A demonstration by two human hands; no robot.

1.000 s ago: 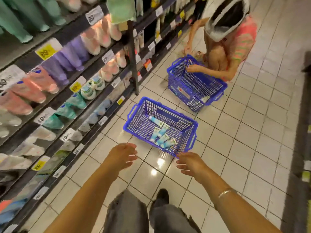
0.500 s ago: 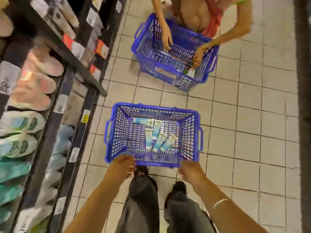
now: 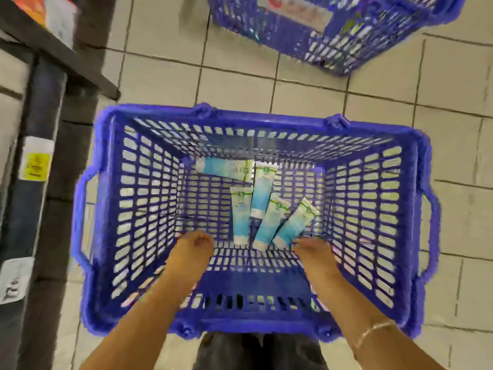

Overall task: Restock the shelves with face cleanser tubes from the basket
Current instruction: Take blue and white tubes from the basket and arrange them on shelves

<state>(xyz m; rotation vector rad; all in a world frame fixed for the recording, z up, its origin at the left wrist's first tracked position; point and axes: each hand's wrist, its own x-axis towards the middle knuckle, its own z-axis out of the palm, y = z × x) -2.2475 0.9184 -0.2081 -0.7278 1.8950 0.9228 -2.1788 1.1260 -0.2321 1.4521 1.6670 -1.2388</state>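
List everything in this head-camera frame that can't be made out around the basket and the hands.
- Left hand and right hand, head view: fingers point away, so grip or contact with the tubes is unclear.
- Tube labels: too small and blurred to read.
- Second basket: cut off by the top edge, contents smeared.
- Shelf price tags: blurred.
- Shelves: mostly outside the left edge.

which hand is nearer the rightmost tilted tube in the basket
Right. The right hand is just below the rightmost tube's cap end; the left hand sits farther left, past two other tubes.
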